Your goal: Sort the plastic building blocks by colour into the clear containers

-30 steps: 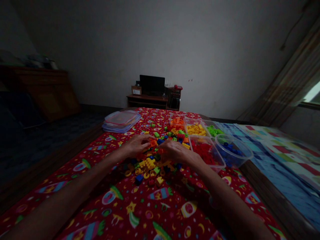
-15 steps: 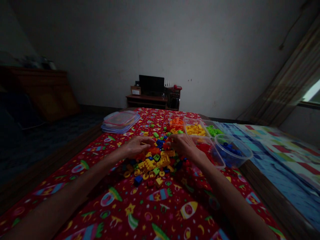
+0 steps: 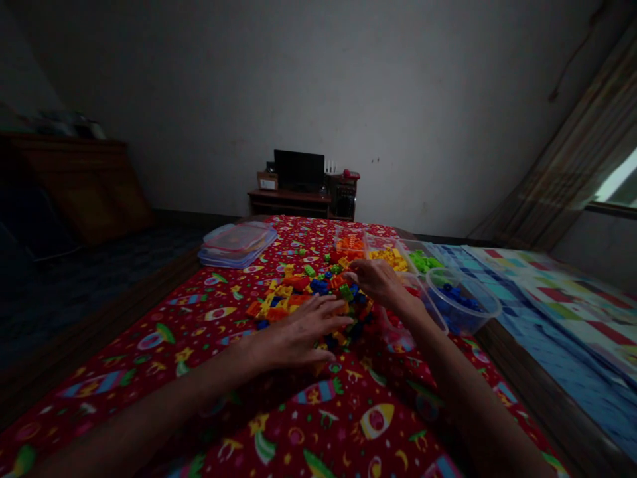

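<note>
A heap of mixed plastic building bricks [image 3: 286,299] in yellow, orange, blue and green lies on a red patterned tablecloth [image 3: 209,425]. My left hand [image 3: 306,328] rests palm down over the heap's near side, fingers spread, covering some bricks. At the heap's right side, beside the containers, my right hand [image 3: 375,279] has its fingers curled together. Whatever is between those fingertips, if anything, is hidden. Behind my right wrist, a clear container of red bricks [image 3: 414,291] is partly covered.
Clear containers hold orange bricks [image 3: 351,244], yellow bricks [image 3: 391,257] and green bricks [image 3: 423,261]. A round tub [image 3: 490,311] with blue bricks stands at the right. Stacked plastic lids [image 3: 236,244] lie back left. A bed [image 3: 562,318] adjoins the table's right edge.
My left hand has moved nearer and rightward onto the front of the heap, its fingers spreading. Bricks there have shifted. My right hand has moved slightly right, toward the containers.
</note>
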The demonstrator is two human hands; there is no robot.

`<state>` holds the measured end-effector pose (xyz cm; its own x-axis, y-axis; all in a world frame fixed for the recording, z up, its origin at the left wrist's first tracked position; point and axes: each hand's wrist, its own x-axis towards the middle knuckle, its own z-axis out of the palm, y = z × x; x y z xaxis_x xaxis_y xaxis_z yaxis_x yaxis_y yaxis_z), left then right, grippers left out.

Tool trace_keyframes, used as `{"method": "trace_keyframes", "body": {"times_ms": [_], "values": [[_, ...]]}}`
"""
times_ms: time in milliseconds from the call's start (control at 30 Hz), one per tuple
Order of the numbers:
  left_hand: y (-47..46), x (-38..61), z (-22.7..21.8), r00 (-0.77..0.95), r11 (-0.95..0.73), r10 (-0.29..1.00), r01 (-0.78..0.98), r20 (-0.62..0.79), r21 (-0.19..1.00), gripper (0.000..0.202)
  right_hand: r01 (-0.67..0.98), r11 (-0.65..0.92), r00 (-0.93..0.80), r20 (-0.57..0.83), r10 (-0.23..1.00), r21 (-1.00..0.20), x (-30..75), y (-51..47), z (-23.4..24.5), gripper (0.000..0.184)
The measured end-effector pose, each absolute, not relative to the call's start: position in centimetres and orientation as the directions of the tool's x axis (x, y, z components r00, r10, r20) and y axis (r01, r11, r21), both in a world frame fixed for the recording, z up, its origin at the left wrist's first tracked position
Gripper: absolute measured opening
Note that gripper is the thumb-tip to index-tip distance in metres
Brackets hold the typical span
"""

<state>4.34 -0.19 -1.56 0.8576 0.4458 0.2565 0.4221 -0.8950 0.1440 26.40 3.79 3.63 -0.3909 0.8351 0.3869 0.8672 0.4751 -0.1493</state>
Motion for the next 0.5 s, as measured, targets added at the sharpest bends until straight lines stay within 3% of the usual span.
{"method": "trace_keyframes", "body": {"times_ms": [167, 500], "values": [[0.0, 5.1, -2.6, 0.804, -0.861, 0.496, 0.504, 0.329, 0.064, 0.028, 0.888, 0.433, -0.339, 0.417, 0.844, -0.154, 27.0, 4.0, 3.9, 0.034], [2.4, 3.2, -2.5, 0.746, -0.872, 0.490, 0.419, 0.452, 0.254, 0.019, 0.912, 0.343, -0.184, 0.522, 0.833, -0.226, 27.3, 6.5, 3.9, 0.029]]}}
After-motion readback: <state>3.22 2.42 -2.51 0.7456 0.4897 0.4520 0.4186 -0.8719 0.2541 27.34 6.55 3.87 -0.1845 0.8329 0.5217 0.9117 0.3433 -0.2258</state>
